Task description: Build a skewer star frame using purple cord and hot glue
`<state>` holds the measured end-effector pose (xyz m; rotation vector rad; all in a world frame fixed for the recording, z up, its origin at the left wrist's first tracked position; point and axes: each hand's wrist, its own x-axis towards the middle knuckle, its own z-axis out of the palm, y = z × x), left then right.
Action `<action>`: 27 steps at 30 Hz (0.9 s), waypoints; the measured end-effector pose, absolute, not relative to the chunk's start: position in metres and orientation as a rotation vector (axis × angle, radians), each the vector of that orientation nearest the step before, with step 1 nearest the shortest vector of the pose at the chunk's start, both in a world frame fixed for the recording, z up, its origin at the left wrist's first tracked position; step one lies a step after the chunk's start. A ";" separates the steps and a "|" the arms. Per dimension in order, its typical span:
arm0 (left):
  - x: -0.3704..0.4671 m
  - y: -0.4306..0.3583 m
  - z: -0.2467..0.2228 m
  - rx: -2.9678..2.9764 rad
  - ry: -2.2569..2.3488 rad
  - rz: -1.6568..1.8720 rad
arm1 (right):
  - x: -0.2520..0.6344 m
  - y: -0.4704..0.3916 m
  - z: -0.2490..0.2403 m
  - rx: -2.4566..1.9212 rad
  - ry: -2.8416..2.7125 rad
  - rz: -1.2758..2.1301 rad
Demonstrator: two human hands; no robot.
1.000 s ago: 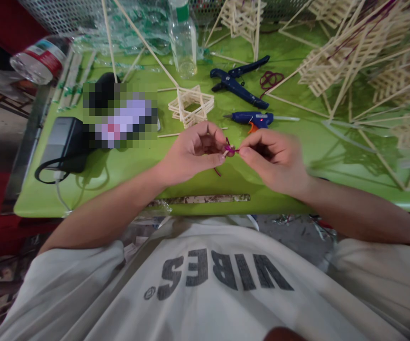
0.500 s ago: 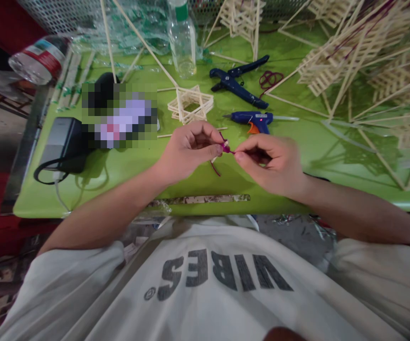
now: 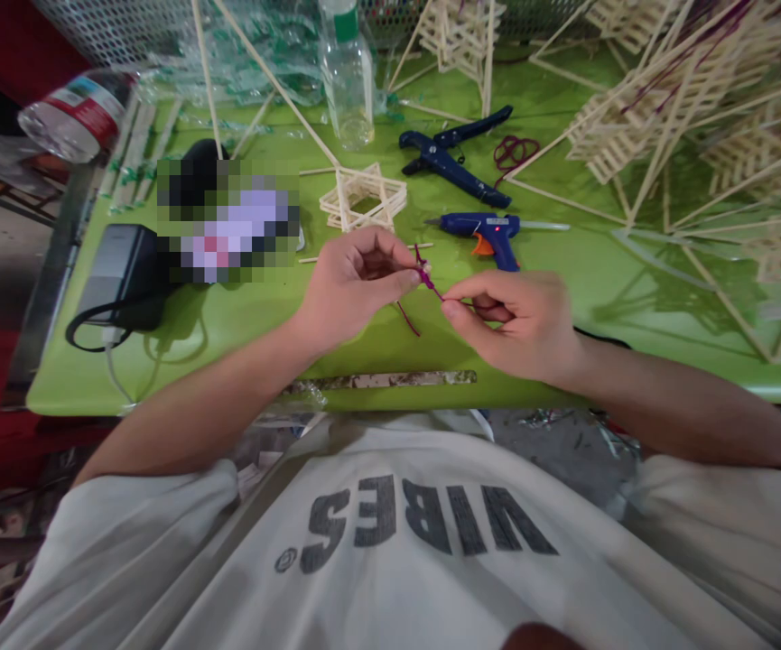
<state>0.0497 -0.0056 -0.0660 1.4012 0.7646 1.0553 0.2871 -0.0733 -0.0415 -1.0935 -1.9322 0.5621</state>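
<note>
My left hand (image 3: 363,289) is closed in a pinch on a small knotted bundle of purple string (image 3: 425,274), with a pale bit showing at the knot. One loose tail of the string hangs below those fingers. Just to the right, my right hand (image 3: 512,325) pinches another end of the same string between thumb and forefinger, and a short length runs taut between the hands. Behind them lie a blue hot glue gun (image 3: 481,227) with an orange trigger and a small star-shaped frame of wooden sticks (image 3: 364,200).
Dark blue cutters (image 3: 454,158) and a coil of dark red string (image 3: 516,153) lie farther back, near a clear bottle (image 3: 348,86). Stick lattices (image 3: 640,117) crowd the right. A black-and-grey box with a cable (image 3: 123,275) sits left. A flat strip (image 3: 383,381) lies along the front edge.
My right hand has moved slightly down, and a longer stretch of purple string now shows between the two hands. The left hand has shifted slightly left, keeping its pinch.
</note>
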 end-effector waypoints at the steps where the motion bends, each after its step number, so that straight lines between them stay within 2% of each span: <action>1: 0.050 -0.006 -0.065 1.414 0.764 1.059 | 0.287 -0.073 -0.041 -1.104 -1.934 0.578; 7: 0.050 -0.010 -0.062 1.548 0.743 1.081 | 0.280 -0.066 -0.044 -1.139 -1.685 1.032; 10: 0.051 -0.012 -0.062 1.567 0.736 1.090 | 0.277 -0.066 -0.049 -1.156 -1.577 1.100; 27: 0.053 -0.021 -0.061 1.516 0.649 0.999 | 0.285 -0.068 -0.055 -1.160 -1.980 0.365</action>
